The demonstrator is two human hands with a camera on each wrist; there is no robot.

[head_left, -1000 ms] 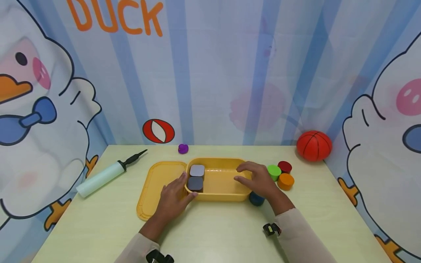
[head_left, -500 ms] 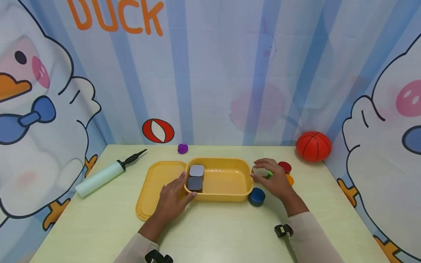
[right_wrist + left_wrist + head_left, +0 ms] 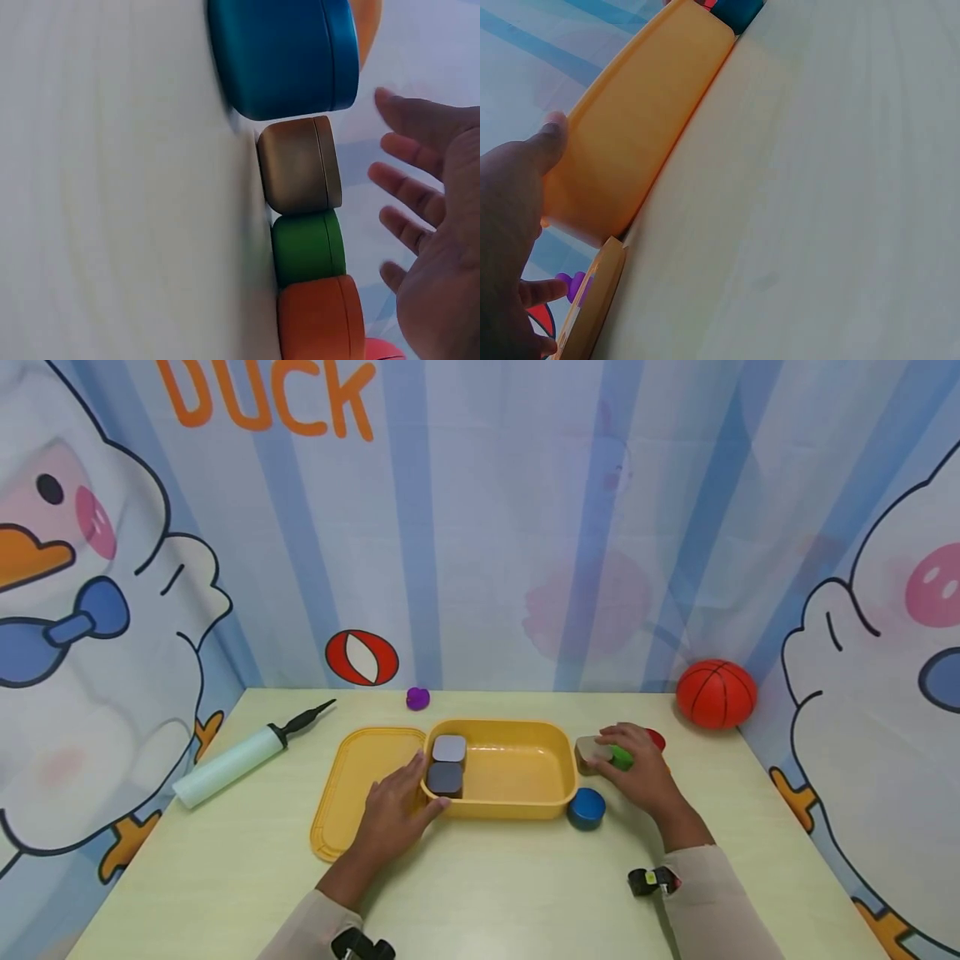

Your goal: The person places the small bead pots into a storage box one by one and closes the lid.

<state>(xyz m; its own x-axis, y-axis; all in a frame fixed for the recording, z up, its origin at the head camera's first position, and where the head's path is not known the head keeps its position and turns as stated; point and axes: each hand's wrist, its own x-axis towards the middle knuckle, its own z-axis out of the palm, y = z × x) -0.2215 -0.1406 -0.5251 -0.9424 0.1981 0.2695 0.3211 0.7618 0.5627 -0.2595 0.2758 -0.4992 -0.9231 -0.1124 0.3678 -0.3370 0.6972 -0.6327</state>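
Note:
My left hand (image 3: pixel 392 817) rests against the left end of a yellow box (image 3: pixel 517 811), its thumb at the front rim in the left wrist view too. Two small rounded-square tins, one light grey (image 3: pixel 449 748) and one dark grey (image 3: pixel 445 779), stand inside at the left. Right of the box, my right hand (image 3: pixel 647 777) hovers with loosely spread fingers over a beige tin (image 3: pixel 588 755) and a green tin (image 3: pixel 622 757). In the right wrist view the fingers show apart from the tins, holding nothing. A blue tin (image 3: pixel 586 808) stands by the box's front right corner.
The yellow lid (image 3: pixel 335 810) lies left of the box. Farther left is a pale green hand pump (image 3: pixel 228 770). A purple figure (image 3: pixel 417 698) and a red toy basketball (image 3: pixel 716 693) sit at the back. A red tin (image 3: pixel 657 739) and an orange tin (image 3: pixel 315 319) stand right of the green one.
My right hand has moved right, from over the box's right end to beside the tins, and the beige tin now shows there. My left hand has stayed in place.

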